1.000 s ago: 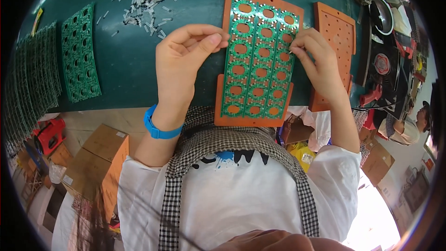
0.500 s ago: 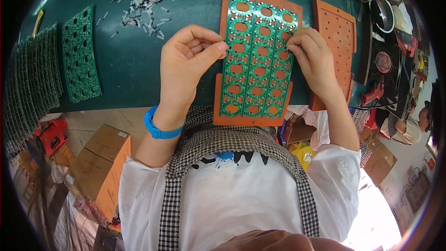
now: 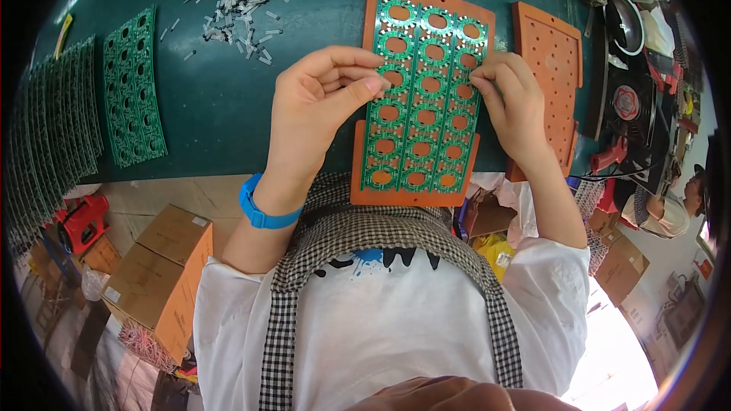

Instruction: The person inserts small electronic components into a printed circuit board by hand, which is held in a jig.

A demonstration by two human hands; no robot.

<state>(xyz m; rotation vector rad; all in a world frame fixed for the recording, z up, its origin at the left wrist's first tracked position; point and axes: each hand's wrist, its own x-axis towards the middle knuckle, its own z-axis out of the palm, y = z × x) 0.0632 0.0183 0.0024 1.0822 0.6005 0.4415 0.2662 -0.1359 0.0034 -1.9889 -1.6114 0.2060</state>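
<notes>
A green circuit board panel (image 3: 411,99) with rows of oval openings lies on an orange tray (image 3: 415,199) in front of me. My left hand (image 3: 324,95) is closed in a pinch over the panel's left edge. A small pale part (image 3: 386,84) shows at its thumb and fingertips. On the right edge, my right hand (image 3: 514,99) has thumb and forefinger together at the board; what they hold, if anything, is too small to make out. At the back left lies a loose pile of small clear pieces with dark ends (image 3: 240,7).
Several green boards (image 3: 57,114) stand in a row at the far left, beside another green panel (image 3: 133,87). A second orange tray (image 3: 548,76) lies to the right, near a black fan-like device (image 3: 627,103) and a red-handled tool (image 3: 611,154). Cardboard boxes (image 3: 156,259) sit below the table.
My left hand has shifted right, farther over the panel's left edge, and the small pale part now shows at its fingertips. My right hand stays almost in place at the right edge.
</notes>
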